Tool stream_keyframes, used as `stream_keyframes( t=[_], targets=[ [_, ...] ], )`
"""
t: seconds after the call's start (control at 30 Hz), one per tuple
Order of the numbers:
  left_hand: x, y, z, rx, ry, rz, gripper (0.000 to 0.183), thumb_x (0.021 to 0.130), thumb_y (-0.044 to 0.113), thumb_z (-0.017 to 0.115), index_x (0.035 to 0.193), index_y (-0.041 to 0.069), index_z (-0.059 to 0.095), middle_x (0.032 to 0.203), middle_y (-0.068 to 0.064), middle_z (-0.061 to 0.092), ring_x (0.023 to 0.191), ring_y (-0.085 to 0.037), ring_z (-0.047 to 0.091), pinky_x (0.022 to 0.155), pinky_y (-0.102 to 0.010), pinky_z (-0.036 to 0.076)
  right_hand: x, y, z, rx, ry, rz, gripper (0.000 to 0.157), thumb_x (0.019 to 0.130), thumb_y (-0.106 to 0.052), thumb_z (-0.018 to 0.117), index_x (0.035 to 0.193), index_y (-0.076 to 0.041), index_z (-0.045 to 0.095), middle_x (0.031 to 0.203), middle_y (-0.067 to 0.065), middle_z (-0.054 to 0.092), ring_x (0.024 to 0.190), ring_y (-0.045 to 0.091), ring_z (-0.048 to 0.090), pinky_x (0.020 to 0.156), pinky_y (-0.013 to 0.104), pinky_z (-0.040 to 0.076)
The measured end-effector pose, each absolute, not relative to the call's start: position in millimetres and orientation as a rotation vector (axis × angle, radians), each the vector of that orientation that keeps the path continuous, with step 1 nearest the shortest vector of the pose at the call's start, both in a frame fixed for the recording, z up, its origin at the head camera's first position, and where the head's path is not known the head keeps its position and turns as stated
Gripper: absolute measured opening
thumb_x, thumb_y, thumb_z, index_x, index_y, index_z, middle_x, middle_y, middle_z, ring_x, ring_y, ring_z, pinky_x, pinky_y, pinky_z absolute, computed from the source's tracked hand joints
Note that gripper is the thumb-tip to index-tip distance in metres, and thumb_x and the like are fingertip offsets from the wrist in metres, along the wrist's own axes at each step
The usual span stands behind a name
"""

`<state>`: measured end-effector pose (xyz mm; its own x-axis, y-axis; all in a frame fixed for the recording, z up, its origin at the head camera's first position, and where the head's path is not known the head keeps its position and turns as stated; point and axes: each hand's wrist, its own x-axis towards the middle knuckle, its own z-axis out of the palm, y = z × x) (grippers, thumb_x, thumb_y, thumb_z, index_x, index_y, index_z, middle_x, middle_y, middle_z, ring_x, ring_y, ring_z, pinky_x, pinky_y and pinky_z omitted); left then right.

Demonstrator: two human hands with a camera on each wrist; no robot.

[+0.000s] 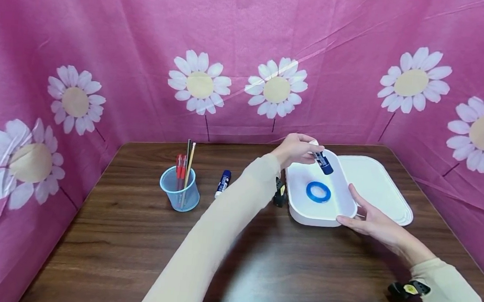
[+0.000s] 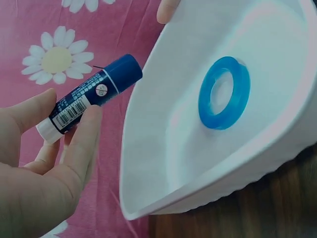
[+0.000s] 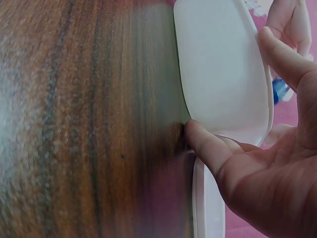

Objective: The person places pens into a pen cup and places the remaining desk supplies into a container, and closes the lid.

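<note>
A blue cup (image 1: 186,200) holding red pens (image 1: 179,165) stands on the table (image 1: 126,241) before pink flowered cloth (image 1: 144,32).

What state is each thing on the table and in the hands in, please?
Box: open
Lid: off the box's opening, flat beside it
Blue tape: lying in the box
Left hand: pinching a glue stick
Held glue stick: capped, tilted
Other glue stick: capped, lying down
Right hand: touching the box
Cup: upright
Red pens: standing in the cup

Head view looks forward and down over the tabletop (image 1: 129,256), farther off. Wrist views sit close; all share the box (image 2: 148,153).
</note>
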<state>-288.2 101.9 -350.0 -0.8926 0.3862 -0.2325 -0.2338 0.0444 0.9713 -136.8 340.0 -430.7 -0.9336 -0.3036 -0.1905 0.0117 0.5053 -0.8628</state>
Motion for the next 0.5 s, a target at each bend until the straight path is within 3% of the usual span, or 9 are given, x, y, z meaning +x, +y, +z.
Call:
stream_keyframes(
  t=[0.2, 0.5],
  targets=[
    [-291.0, 116.6, -370.8, 0.043, 1.924, 1.936, 0.034, 0.091, 0.006, 0.076, 0.123, -0.002, 0.068, 0.090, -0.008, 0.070, 0.089, -0.025, 0.073, 0.077, -0.037, 0.061, -136.9, 340.2, -431.2, -0.220, 2.438, -1.394, 0.103, 0.098, -0.027, 0.069, 0.161, -0.019, -0.011, 0.165, 0.028, -0.003, 0.142, 0.049, 0.020, 0.086, 0.009, 0.039],
    [-296.1, 134.9, -391.0, -0.099, 1.946, 1.955, 0.024, 0.098, 0.007, 0.067, 0.120, -0.002, 0.069, 0.090, -0.010, 0.068, 0.095, -0.029, 0.072, 0.080, -0.035, 0.060, -137.5, 338.9, -431.4, -0.212, 2.425, -1.407, 0.102, 0.098, -0.026, 0.069, 0.162, -0.019, -0.011, 0.164, 0.032, -0.001, 0.141, 0.050, 0.023, 0.089, 0.019, 0.046]
  ],
)
